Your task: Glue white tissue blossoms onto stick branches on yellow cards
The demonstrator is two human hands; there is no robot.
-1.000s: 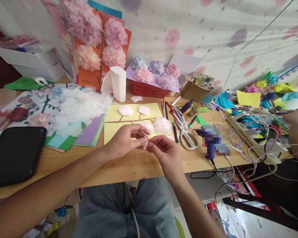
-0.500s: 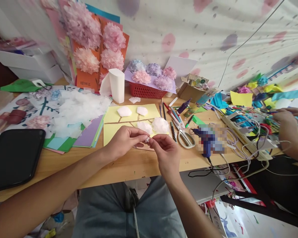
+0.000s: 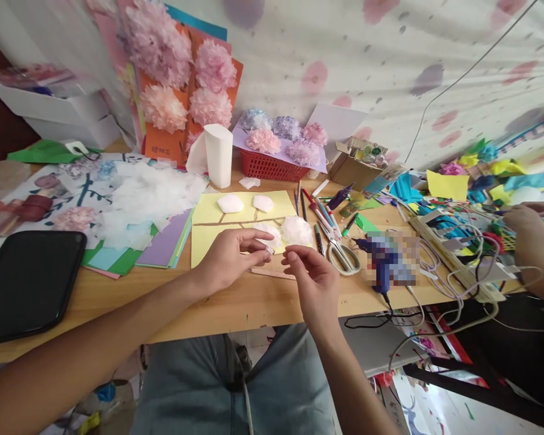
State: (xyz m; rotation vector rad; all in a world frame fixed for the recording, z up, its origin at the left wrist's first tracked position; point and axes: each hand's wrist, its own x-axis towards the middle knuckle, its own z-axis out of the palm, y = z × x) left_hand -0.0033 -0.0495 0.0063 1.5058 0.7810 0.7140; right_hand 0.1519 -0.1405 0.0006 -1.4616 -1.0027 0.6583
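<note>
My left hand (image 3: 226, 260) pinches a small crumpled bit of white tissue paper (image 3: 269, 249) between thumb and fingertips, above the front of a yellow sheet (image 3: 204, 244). A little to the right, my right hand (image 3: 316, 279) hovers with curled fingers, thumb and forefinger slightly apart, and nothing shows between them. Brown branches are drawn on the sheet. Two flat white padded shapes (image 3: 230, 203) lie at its back, and a fluffy white paper flower (image 3: 297, 231) sits at its right edge. Another white flower is partly hidden behind my left fingers.
A heap of white tissue pieces (image 3: 154, 193) lies left, behind a black tablet (image 3: 31, 284). Scissors (image 3: 344, 258), pens and a blue glue gun (image 3: 381, 260) with trailing cords are on the right. A red basket (image 3: 272, 166) stands behind. A co-worker's hand (image 3: 523, 220) is far right.
My hands have drawn apart from a shared pinch. The white tissue bit stays in my left fingers, and my right hand has moved slightly right. The view has shifted a little.
</note>
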